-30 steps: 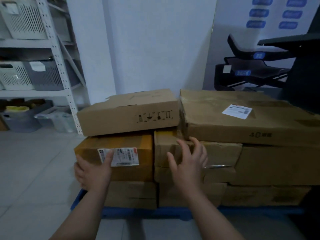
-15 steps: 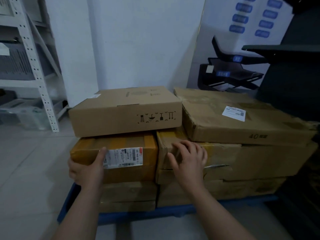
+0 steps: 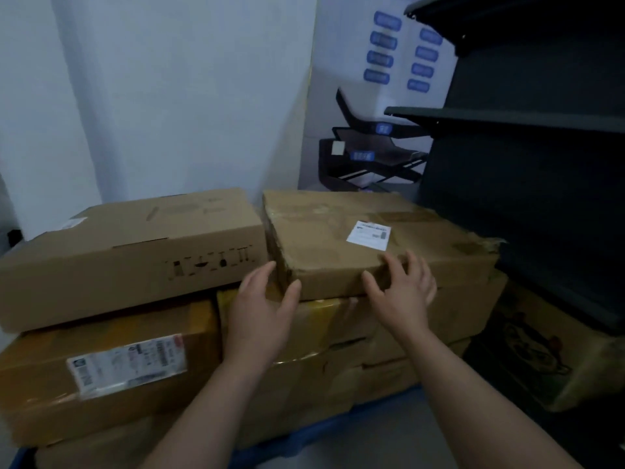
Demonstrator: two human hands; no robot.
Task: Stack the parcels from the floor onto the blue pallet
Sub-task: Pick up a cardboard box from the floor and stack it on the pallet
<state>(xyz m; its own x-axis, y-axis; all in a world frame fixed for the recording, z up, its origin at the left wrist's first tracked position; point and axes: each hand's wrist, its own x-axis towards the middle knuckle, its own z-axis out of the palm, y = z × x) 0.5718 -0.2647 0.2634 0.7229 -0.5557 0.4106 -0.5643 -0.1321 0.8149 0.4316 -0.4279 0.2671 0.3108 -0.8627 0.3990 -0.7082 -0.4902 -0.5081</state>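
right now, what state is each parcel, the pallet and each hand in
white-label parcel, shut, crumpled, flat on top of the stack
symbol-printed carton, shut, flat on top
yellow-taped parcel, shut, beneath the carton
blue pallet, loaded, only its edge shows
left hand, open, at the white-label parcel's corner
right hand, open, fingers spread on its front edge
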